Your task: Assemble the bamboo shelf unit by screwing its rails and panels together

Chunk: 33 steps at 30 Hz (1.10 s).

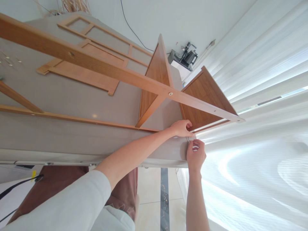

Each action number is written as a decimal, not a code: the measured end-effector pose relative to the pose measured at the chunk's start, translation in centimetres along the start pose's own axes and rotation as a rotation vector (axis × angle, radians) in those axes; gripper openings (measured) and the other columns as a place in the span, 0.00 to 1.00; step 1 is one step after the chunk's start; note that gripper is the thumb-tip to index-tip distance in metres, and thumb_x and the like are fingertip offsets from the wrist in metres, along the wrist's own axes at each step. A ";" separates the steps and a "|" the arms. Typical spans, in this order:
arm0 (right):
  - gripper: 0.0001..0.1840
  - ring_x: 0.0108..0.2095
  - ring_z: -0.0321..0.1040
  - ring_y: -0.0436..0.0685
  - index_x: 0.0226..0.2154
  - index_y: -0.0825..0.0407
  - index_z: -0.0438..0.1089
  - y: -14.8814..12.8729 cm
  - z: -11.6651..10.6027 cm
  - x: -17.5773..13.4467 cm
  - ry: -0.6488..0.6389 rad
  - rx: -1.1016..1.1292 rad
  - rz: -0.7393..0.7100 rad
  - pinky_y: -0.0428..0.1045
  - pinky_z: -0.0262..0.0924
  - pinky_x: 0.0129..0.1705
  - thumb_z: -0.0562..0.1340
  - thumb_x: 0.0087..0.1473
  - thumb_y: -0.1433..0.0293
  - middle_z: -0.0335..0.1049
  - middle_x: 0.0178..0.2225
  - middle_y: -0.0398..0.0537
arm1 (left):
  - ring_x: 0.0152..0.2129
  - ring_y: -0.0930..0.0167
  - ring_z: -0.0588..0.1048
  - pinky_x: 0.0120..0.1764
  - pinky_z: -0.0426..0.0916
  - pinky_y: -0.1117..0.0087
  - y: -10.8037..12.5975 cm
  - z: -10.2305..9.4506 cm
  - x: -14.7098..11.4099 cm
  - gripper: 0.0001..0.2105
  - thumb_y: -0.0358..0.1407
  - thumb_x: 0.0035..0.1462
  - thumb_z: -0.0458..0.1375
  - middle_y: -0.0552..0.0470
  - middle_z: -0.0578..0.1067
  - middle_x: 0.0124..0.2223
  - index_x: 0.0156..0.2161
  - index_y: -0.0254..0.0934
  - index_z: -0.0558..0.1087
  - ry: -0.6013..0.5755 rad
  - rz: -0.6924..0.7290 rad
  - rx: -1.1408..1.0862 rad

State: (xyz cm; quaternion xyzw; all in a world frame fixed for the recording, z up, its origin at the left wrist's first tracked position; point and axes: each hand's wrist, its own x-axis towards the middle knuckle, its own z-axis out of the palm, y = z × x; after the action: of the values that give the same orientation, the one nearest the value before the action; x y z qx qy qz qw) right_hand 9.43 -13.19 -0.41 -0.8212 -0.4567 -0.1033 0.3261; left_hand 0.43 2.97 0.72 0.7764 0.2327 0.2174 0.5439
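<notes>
A wooden shelf frame (134, 81) lies on its side on a grey table, with a long upper rail, a long lower rail and panels set between them. My left hand (181, 128) is closed around the lower rail near its right end, beside the end panel (204, 99). Just below it, my right hand (196, 154) is closed in a pinch at the table's corner. A tiny dark, thin piece shows by its fingertips; what it is I cannot make out. The middle panel (156, 69) stands upright further left.
A loose wooden panel (96, 67) and a ladder-like wooden frame (108, 38) lie on the grey table (120, 106). Small fittings (9, 61) are scattered at the left. A black kettle (190, 57) stands behind. White curtains (252, 154) hang close on the right.
</notes>
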 end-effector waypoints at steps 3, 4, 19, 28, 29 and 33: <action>0.15 0.41 0.67 0.60 0.42 0.51 0.67 -0.4 -0.1 0.1 -0.041 -0.030 -0.091 0.54 0.60 0.45 0.55 0.60 0.59 0.72 0.37 0.53 | 0.48 0.66 0.76 0.50 0.69 0.69 0.0 0.0 0.0 0.27 0.50 0.46 0.67 0.54 0.76 0.54 0.50 0.42 0.69 -0.001 0.002 0.006; 0.15 0.42 0.67 0.61 0.42 0.51 0.67 -0.5 -0.2 0.1 -0.053 -0.039 -0.110 0.55 0.59 0.46 0.54 0.60 0.59 0.72 0.37 0.54 | 0.48 0.66 0.76 0.50 0.69 0.69 0.0 0.0 0.0 0.27 0.50 0.46 0.67 0.54 0.76 0.54 0.50 0.42 0.69 0.000 0.002 0.007; 0.14 0.32 0.69 0.55 0.42 0.50 0.66 0.2 0.2 -0.1 0.012 -0.021 0.056 0.50 0.58 0.38 0.59 0.58 0.57 0.75 0.36 0.48 | 0.48 0.67 0.76 0.50 0.69 0.69 -0.2 0.2 0.2 0.28 0.50 0.46 0.67 0.54 0.76 0.54 0.50 0.41 0.69 0.002 0.003 0.010; 0.13 0.30 0.68 0.54 0.42 0.49 0.66 -0.1 0.0 -0.2 0.009 0.000 0.058 0.49 0.60 0.37 0.58 0.59 0.58 0.74 0.35 0.47 | 0.46 0.68 0.76 0.49 0.70 0.68 0.0 0.1 0.1 0.28 0.51 0.45 0.67 0.54 0.76 0.53 0.50 0.41 0.69 0.009 -0.004 0.005; 0.14 0.30 0.68 0.54 0.42 0.49 0.66 -0.1 0.0 -0.1 0.007 0.001 0.055 0.49 0.60 0.37 0.58 0.59 0.58 0.74 0.35 0.47 | 0.46 0.68 0.76 0.49 0.70 0.68 0.0 0.1 0.0 0.28 0.51 0.45 0.67 0.54 0.76 0.53 0.49 0.41 0.69 0.008 -0.004 0.004; 0.14 0.31 0.68 0.54 0.43 0.49 0.66 -0.1 0.0 -0.1 0.006 0.000 0.043 0.50 0.60 0.37 0.58 0.59 0.58 0.74 0.36 0.47 | 0.47 0.68 0.76 0.49 0.70 0.69 0.1 0.0 0.0 0.28 0.50 0.45 0.67 0.54 0.76 0.53 0.49 0.41 0.69 0.006 -0.005 -0.001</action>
State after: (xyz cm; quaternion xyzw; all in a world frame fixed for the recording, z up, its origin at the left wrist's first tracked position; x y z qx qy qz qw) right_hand 9.30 -13.22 -0.45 -0.8305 -0.4381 -0.0985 0.3296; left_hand 0.44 2.91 0.82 0.7750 0.2362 0.2185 0.5439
